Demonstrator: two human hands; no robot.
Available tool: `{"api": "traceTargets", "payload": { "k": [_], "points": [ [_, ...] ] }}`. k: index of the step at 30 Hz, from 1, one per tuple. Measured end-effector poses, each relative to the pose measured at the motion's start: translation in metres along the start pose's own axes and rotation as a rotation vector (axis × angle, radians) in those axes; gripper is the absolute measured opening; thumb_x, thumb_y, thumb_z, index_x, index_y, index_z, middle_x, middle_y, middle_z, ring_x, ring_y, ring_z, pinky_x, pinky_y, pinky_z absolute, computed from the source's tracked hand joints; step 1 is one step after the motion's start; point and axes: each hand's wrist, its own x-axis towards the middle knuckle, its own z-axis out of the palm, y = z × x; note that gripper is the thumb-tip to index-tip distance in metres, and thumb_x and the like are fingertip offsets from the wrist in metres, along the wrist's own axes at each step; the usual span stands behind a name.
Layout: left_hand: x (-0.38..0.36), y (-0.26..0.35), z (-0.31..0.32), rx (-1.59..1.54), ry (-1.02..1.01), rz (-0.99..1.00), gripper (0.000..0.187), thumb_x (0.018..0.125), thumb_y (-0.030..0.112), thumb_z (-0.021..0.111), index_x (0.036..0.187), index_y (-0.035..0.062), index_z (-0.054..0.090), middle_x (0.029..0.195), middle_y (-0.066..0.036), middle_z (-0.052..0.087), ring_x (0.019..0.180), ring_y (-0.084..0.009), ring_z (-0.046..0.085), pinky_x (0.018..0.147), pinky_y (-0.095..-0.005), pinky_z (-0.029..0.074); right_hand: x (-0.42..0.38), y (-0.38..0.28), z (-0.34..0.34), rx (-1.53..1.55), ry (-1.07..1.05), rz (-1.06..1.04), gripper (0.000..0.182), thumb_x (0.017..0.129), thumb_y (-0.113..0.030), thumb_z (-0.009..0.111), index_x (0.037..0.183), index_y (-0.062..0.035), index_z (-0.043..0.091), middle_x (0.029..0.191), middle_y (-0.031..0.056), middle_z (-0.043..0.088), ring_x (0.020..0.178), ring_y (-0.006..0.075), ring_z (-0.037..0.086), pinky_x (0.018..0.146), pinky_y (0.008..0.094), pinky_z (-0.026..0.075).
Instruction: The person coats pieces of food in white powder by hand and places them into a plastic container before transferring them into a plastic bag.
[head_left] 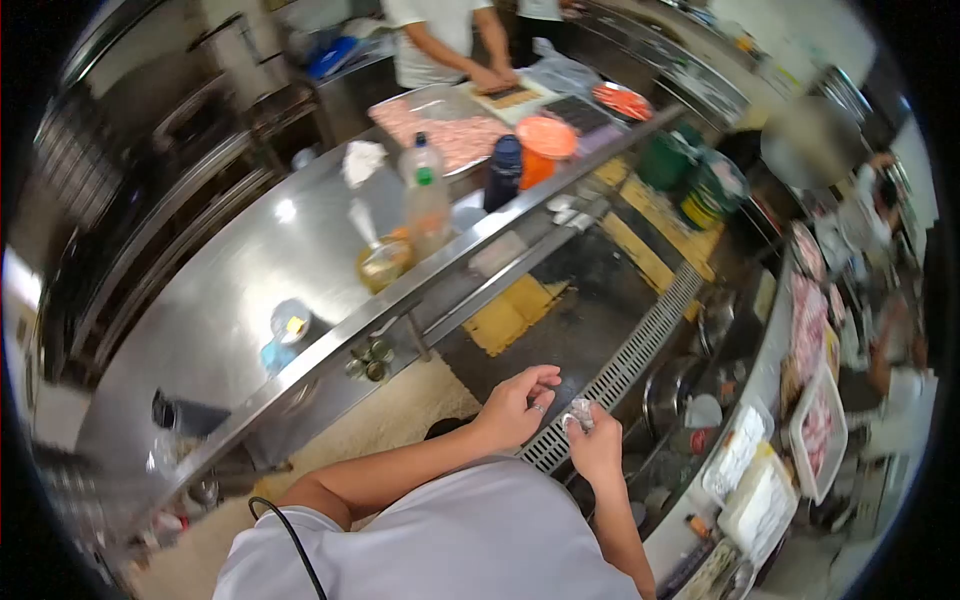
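My right hand (pixel 597 443) is closed around a small crumpled, whitish, shiny wad (pixel 578 411) that pokes out between thumb and fingers. Whether it is plastic film or foil I cannot make out. To its left my left hand (pixel 512 410) hovers with loosely curled fingers and the thumb apart, a ring on one finger and nothing visible in it. Both hands are in front of my white shirt (pixel 430 540), above the floor and a slotted drain grate (pixel 640 350), touching neither counter.
A steel counter (pixel 215 300) on the left bears a clear bottle (pixel 425 200), a dark bottle (pixel 503 172) and a tray of pink meat (pixel 450 130). A person (pixel 440 40) works behind it. On the right, a counter holds white trays (pixel 757 510) and meat (pixel 806 310).
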Motion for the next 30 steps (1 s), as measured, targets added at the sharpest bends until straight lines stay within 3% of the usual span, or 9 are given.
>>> {"api": "traceTargets", "payload": {
  "k": [7,12,16,19,23,26,30],
  "points": [
    [0.034,0.003,0.075,-0.036,-0.454,0.089,0.035,0.1,0.001,0.066,0.135,0.0022,0.06,0.119,-0.011,0.075,0.101,-0.0179,0.071,0.089,-0.0339,0.057,-0.06,0.051,-0.029,0.071,0.433,0.261,0.029,0.088,-0.012,0.074,0.113,0.0026,0.072,0.103,0.0263,0.074,0.096,0.0414,0.074,0.085,0.0451,0.058],
    [0.03,-0.003,0.131,-0.145,-0.897,0.071,0.032,0.102,0.002,0.063,0.133,-0.0005,0.06,0.12,-0.01,0.073,0.103,-0.0151,0.069,0.092,-0.0316,0.056,-0.122,0.04,-0.027,0.063,0.678,0.555,0.035,0.09,-0.018,0.073,0.119,0.001,0.071,0.112,0.0264,0.072,0.104,0.0445,0.07,0.091,0.05,0.056],
    [0.012,-0.001,0.172,-0.153,-1.264,0.037,0.034,0.102,-0.001,0.061,0.136,-0.0027,0.057,0.122,-0.013,0.071,0.105,-0.0158,0.068,0.093,-0.0306,0.055,-0.168,0.034,-0.001,0.098,0.937,0.766,0.033,0.088,-0.019,0.075,0.111,0.0039,0.071,0.108,0.0264,0.071,0.1,0.0463,0.069,0.087,0.051,0.055],
    [-0.029,0.006,0.185,-0.125,-1.597,0.126,0.037,0.102,0.0,0.06,0.139,-0.0035,0.055,0.124,-0.015,0.07,0.106,-0.0173,0.069,0.094,-0.0312,0.055,-0.215,0.011,0.044,0.166,1.118,0.968,0.032,0.088,-0.017,0.074,0.112,0.0051,0.071,0.108,0.0277,0.071,0.099,0.0466,0.069,0.087,0.05,0.056],
    [-0.067,0.003,0.193,-0.164,-1.84,0.088,0.039,0.102,0.0,0.06,0.14,-0.0033,0.054,0.125,-0.015,0.069,0.107,-0.0172,0.068,0.095,-0.0313,0.054,-0.239,-0.004,0.091,0.168,1.323,1.084,0.024,0.087,-0.016,0.073,0.101,0.0024,0.066,0.104,0.0259,0.07,0.099,0.0457,0.069,0.086,0.0543,0.054],
    [-0.093,0.01,0.187,-0.146,-1.999,0.068,0.04,0.102,-0.002,0.059,0.141,-0.0027,0.053,0.128,-0.015,0.068,0.109,-0.0173,0.067,0.096,-0.0315,0.054,-0.252,-0.027,0.114,0.162,1.416,1.187,0.031,0.089,-0.014,0.073,0.112,0.0056,0.071,0.103,0.0286,0.071,0.095,0.0475,0.069,0.084,0.0512,0.055],
    [-0.123,0.018,0.169,-0.104,-2.141,0.136,0.042,0.102,-0.005,0.055,0.143,-0.0019,0.052,0.131,-0.014,0.066,0.111,-0.0182,0.067,0.099,-0.0321,0.053,-0.268,-0.058,0.142,0.186,1.537,1.237,0.024,0.088,-0.016,0.072,0.102,0.0028,0.066,0.102,0.0258,0.07,0.098,0.0464,0.068,0.085,0.054,0.054]
  ]
}}
